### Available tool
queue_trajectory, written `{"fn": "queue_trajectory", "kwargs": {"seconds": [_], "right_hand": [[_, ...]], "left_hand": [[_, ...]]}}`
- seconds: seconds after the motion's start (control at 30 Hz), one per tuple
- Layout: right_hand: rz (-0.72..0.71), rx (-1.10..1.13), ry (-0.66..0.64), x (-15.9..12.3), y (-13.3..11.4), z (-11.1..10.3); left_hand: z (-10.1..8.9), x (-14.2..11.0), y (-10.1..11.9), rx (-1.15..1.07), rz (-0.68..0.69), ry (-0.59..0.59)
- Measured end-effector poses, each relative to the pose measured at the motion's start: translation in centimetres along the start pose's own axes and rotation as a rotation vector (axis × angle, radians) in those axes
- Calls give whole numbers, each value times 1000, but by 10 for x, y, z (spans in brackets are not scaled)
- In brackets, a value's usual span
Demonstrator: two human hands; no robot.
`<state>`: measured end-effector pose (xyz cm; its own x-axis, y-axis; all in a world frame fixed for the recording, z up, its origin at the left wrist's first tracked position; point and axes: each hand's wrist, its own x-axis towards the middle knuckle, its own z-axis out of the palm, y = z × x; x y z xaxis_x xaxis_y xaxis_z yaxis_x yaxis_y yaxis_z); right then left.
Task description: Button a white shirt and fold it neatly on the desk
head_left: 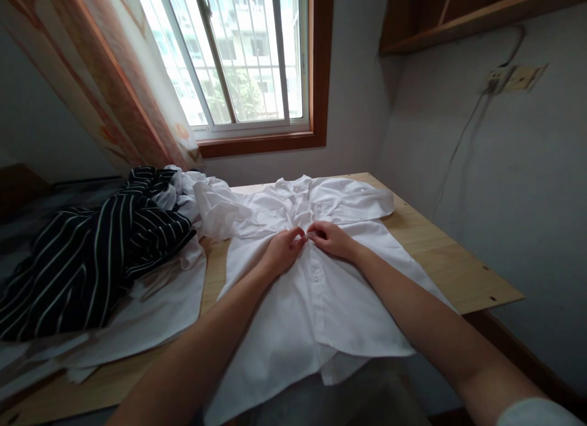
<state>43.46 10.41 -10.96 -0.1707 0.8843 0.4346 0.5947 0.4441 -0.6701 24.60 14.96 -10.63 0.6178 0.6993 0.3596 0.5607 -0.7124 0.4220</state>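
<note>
A white button-up shirt (275, 310) lies front side up, its collar toward the window and its hem hanging over the near table edge. Both hands meet at the middle of its front placket. My left hand (285, 249) is closed, thumb and fingers pinching the placket cloth. Close beside it, my right hand (334, 239) pinches the same placket from the other side. The small spot between the fingertips is partly hidden, so a button there cannot be made out. Below the hands the placket runs down, and the upper part of the shirt is wrinkled.
The shirt rests on a wooden board table (440, 261). At left lies a heap with a black-and-white striped garment (105, 249) and white cloth (151, 316). Behind are a window (247, 65) and a curtain (105, 65). A cable (452, 160) hangs from a wall socket (498, 79).
</note>
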Motion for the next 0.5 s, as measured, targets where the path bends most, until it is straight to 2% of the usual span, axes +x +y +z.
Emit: {"fn": "queue_trajectory", "kwargs": {"seconds": [0.2,0.5], "right_hand": [[0,-29,-61,-2,-3,-3],[-16,-129,-69,-1,2,0]], "left_hand": [[-1,-2,3,25,16,-4],[-3,-5,8,217,152,-27]]}}
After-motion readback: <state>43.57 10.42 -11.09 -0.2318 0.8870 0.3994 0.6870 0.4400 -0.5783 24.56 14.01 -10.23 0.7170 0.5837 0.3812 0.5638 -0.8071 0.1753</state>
